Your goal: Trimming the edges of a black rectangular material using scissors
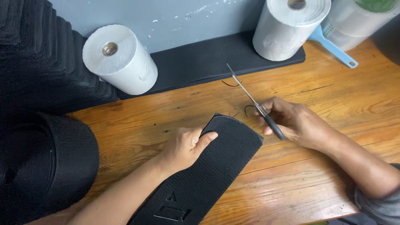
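A wide black elastic band (pixel 216 162) with a rounded end lies on the wooden table (pixel 316 104), with stitched shapes near its lower end. My left hand (pixel 185 146) grips its left edge near the rounded end, thumb on top. My right hand (pixel 291 121) holds black-handled scissors (pixel 254 102), blades together and pointing up-left, just right of the band's end and clear of it. Thin black thread scraps (pixel 248 109) lie on the wood by the blades.
Two white paper rolls (pixel 118 58) (pixel 287 27) stand at the back, on a flat black strip (pixel 204 60). A stack of black material (pixel 37 62) and a black roll (pixel 46 162) fill the left. A light blue handle (pixel 333 48) and a wrapped roll (pixel 358 18) sit back right.
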